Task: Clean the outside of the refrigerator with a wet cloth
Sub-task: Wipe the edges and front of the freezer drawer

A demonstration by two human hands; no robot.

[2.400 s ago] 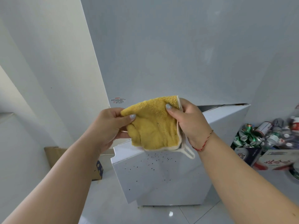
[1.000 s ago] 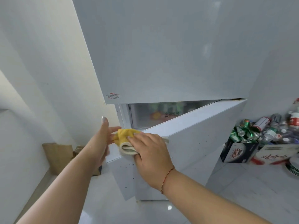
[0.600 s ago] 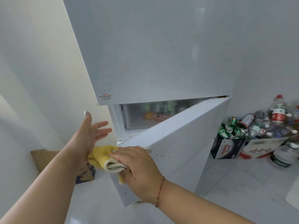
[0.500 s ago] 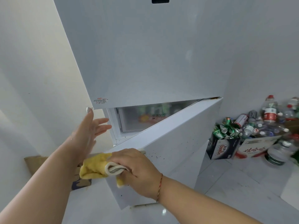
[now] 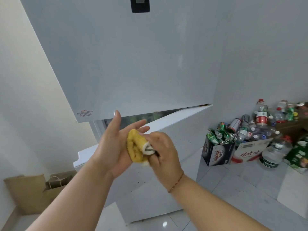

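The white refrigerator (image 5: 133,64) fills the middle of the head view. Its lower door (image 5: 180,129) stands ajar, swung out toward me, with dark specks on its front. A folded yellow cloth (image 5: 135,147) with a white edge is held in front of that door. My right hand (image 5: 162,149) grips the cloth with curled fingers. My left hand (image 5: 113,145) lies flat against the cloth's left side, palm facing right and fingers straight.
Cardboard boxes (image 5: 218,152) heaped with crushed cans and plastic bottles (image 5: 260,114) stand on the tiled floor at the right. Brown paper bags (image 5: 31,190) sit at the lower left by the wall. A dark display panel (image 5: 139,5) is at the refrigerator's top.
My right hand has lifted the folded cloth off the lower door's top edge and brought it against my left palm. The view has tilted up and the door looks less open.
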